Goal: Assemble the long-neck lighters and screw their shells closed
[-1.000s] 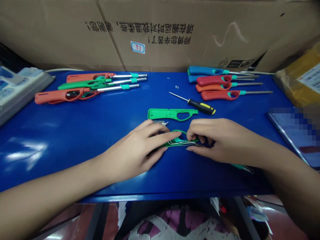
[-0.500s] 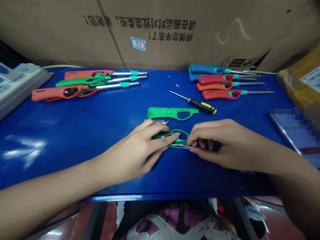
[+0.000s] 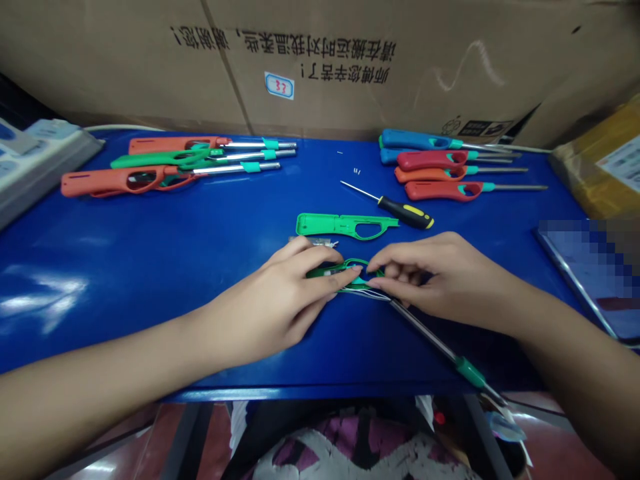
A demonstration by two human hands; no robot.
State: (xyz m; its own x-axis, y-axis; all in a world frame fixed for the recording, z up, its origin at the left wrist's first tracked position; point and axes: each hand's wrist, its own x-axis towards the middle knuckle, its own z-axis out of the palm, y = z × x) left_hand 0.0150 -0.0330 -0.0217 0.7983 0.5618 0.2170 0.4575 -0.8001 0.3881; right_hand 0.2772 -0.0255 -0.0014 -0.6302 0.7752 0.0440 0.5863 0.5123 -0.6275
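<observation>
The open green shell (image 3: 315,273) lies just above the blue table (image 3: 150,280) near its front edge, under both hands. The left hand (image 3: 295,287) presses it between thumb and fingers, index fingertip by the teal trigger (image 3: 359,281). The right hand (image 3: 445,280) has thumb and index close together at its front end; whether they pinch anything cannot be told. Thin wires (image 3: 370,292) run to a metal tube (image 3: 425,331), slanting past the table edge. The shell looks light, stiff and rather slick, best held by its broad handle; the wires look soft and easily strained, the tube smooth and likely to roll. Beyond lie a matching shell half (image 3: 323,225), a screwdriver (image 3: 413,213) and small screws (image 3: 357,171), then lighters at left (image 3: 120,180) and right (image 3: 443,191), before a cardboard box (image 3: 320,120).
</observation>
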